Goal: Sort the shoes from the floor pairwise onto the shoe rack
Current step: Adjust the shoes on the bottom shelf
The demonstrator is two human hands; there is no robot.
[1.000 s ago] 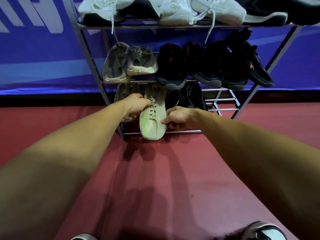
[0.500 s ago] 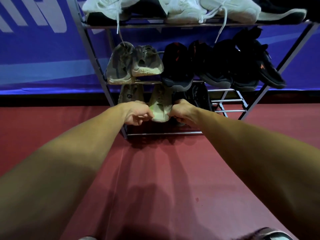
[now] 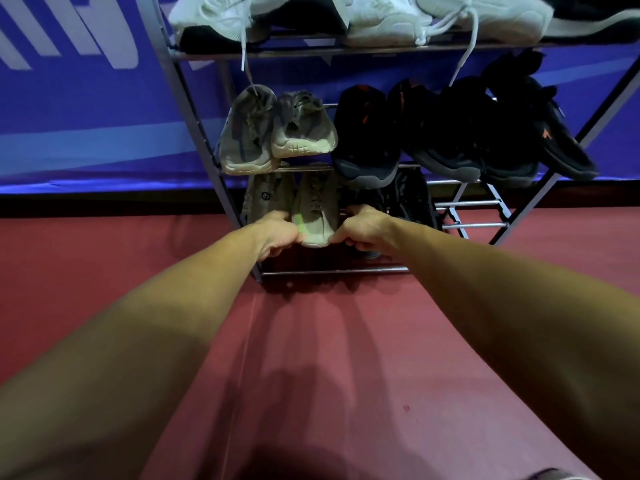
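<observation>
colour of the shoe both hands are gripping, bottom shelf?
Beige sneaker with a neon-green patch near the heel. The head view, the only one, shows it.

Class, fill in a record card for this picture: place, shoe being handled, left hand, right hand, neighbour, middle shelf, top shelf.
place: bottom shelf of the shoe rack
shoe being handled: beige shoe with a green streak
left hand: left hand grips its near end from the left
right hand: right hand grips its near end from the right
neighbour: matching shoe just to its left
middle shelf: grey-beige pair, then black shoes
top shelf: white shoes
</observation>
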